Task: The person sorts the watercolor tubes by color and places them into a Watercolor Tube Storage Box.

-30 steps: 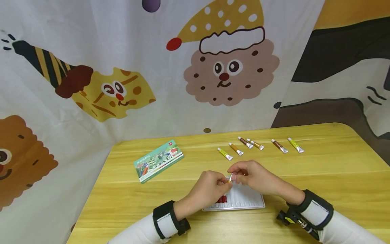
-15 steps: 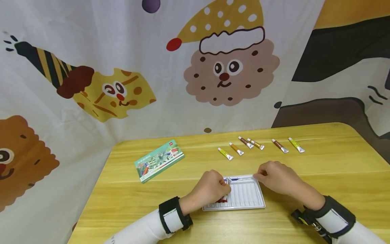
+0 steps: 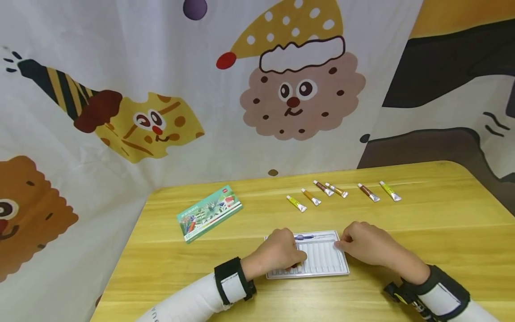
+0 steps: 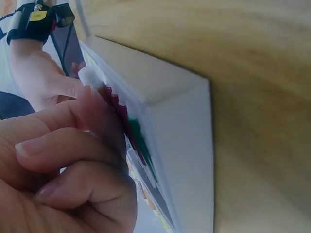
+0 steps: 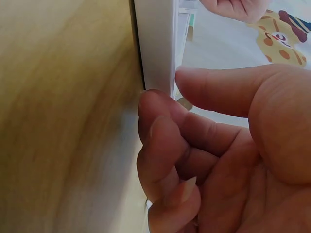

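Note:
A white plastic paint tray (image 3: pixel 342 266) with long slots lies on the table. My left hand (image 3: pixel 277 254) is over its left half and pinches a small paint tube, mostly hidden by the fingers; its white cap (image 4: pixel 90 76) sticks out in the left wrist view. Beneath these fingers, dark red (image 4: pixel 116 104) and green (image 4: pixel 137 136) tubes sit in the slots. A blue-handled paintbrush (image 3: pixel 307 237) lies along the tray's far side. My right hand (image 3: pixel 368 245) pinches the tray's right edge between thumb and forefinger; the tray wall (image 5: pixel 156 43) rises there in the right wrist view.
Behind the tray, several paint tubes lie loose: yellow-green (image 3: pixel 296 204), ochre (image 3: pixel 311 197), brown (image 3: pixel 368 192) and another yellow-green one (image 3: pixel 390 191). A green paint box (image 3: pixel 210 213) rests at the back left. A printed curtain (image 3: pixel 225 152) hangs beyond the table (image 3: pixel 161 277).
My right hand has left the tube and moved right to the tray's edge, then slid slightly nearer along it. My left hand has lowered the tube toward the slots.

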A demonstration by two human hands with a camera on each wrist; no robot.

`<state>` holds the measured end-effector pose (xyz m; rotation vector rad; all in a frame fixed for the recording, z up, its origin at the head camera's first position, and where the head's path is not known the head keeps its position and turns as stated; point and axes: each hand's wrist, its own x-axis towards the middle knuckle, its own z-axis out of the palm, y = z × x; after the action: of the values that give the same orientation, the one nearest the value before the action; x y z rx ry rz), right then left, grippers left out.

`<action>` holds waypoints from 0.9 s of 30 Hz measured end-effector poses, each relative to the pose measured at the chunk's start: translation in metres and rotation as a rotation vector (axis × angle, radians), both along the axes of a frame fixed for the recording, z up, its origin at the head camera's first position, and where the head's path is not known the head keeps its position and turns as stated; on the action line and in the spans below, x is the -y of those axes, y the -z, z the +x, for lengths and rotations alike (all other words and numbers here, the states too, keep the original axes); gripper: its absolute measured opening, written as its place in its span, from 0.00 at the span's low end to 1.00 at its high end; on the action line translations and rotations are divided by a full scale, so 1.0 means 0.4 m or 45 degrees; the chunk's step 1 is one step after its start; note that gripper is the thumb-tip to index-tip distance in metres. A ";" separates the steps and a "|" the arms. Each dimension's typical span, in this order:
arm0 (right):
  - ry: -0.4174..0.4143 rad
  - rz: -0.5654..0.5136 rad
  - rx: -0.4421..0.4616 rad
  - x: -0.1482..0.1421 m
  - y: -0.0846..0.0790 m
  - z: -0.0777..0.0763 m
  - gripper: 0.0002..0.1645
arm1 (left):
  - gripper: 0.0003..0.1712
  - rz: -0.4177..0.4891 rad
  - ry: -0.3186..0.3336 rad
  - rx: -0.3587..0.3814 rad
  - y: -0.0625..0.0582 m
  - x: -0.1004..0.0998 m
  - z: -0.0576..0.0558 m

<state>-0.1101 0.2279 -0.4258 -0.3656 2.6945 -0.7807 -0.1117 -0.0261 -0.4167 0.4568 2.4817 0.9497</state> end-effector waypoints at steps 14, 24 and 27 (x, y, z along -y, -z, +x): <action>-0.012 -0.016 0.034 0.003 0.005 0.001 0.21 | 0.25 -0.031 0.070 0.023 0.003 0.001 -0.010; -0.002 -0.014 0.057 0.005 0.003 0.000 0.19 | 0.29 -0.025 0.094 -0.013 0.004 0.007 -0.010; 0.000 -0.012 0.055 0.004 0.003 -0.001 0.19 | 0.32 -0.068 0.062 -0.033 0.004 0.005 -0.007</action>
<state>-0.1104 0.2261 -0.4269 -0.3470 2.6516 -0.7927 -0.1146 -0.0280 -0.4185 0.5127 2.5006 0.8611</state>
